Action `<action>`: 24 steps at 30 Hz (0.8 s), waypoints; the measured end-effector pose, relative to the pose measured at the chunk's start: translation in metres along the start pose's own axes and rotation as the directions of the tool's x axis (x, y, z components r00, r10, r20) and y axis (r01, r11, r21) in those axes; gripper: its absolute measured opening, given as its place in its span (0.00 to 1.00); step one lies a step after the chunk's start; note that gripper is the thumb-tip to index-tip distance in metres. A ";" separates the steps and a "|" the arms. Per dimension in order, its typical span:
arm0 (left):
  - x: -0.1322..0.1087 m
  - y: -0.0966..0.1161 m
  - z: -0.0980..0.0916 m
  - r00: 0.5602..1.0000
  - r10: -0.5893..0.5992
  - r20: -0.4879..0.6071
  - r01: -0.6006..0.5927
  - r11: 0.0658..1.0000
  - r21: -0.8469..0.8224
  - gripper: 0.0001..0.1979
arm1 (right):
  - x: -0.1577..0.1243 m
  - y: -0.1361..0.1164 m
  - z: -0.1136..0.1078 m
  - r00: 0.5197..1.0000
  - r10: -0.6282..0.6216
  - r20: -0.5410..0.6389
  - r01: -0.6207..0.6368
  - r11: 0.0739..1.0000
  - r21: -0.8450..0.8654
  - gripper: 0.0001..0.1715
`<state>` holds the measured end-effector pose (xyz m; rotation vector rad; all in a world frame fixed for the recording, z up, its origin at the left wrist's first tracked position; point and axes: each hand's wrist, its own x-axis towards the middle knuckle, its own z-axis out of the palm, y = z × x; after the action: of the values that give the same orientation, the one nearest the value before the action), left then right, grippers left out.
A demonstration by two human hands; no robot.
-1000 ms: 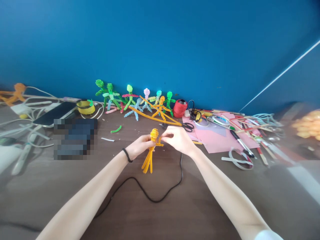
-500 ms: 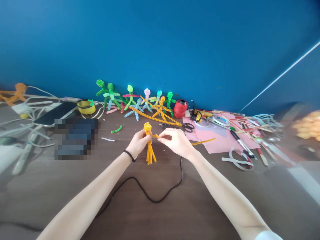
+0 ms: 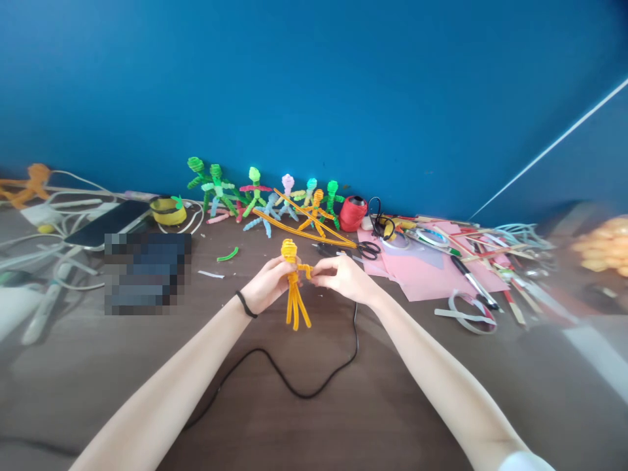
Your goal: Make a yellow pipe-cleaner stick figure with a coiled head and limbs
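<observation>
My left hand (image 3: 267, 284) is closed around the middle of an orange pipe-cleaner figure (image 3: 293, 288), held upright above the brown table (image 3: 314, 418). The figure has a coiled round head on top and loose strands hanging below like legs. My right hand (image 3: 341, 278) pinches a short orange arm that sticks out from the figure's right side. A black band circles my left wrist.
A row of finished pipe-cleaner figures (image 3: 260, 193) in green, pink, blue and orange stands against the blue wall. Beside them are a red thread spool (image 3: 353, 212), black scissors (image 3: 366, 248), pink paper (image 3: 426, 271) and scattered sticks and pens. A black cable (image 3: 294, 386) loops under my arms. Cords and a phone (image 3: 105, 222) lie left.
The long orange strand that stretched out to the right half a second ago is now wound into a short arm. Both hands moved slightly down with the figure.
</observation>
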<state>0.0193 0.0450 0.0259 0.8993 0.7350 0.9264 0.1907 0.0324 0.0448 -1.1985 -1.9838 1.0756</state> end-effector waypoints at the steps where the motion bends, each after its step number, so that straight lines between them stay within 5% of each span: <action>1: 0.000 0.000 0.000 0.999 -0.014 0.039 0.014 1.000 0.004 0.05 | 0.000 0.001 0.000 1.000 -0.001 0.012 0.001 1.000 -0.003 0.07; 9: -0.006 0.003 0.000 0.979 -0.093 0.179 0.073 0.991 0.114 0.03 | -0.001 0.001 -0.006 0.998 -0.035 -0.048 0.028 0.988 -0.153 0.07; 18: -0.005 0.004 0.001 0.994 -0.109 0.024 0.105 0.983 0.148 0.07 | -0.002 0.000 -0.007 0.990 -0.103 -0.093 0.073 0.958 -0.278 0.06; 24: -0.004 0.002 0.002 0.993 -0.104 0.052 0.091 0.974 0.206 0.10 | -0.002 0.000 -0.007 0.994 -0.087 -0.068 0.061 0.946 -0.320 0.05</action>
<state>0.0184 0.0410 0.0291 1.0577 0.8236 0.7422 0.1977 0.0328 0.0482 -1.2946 -2.1756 0.6748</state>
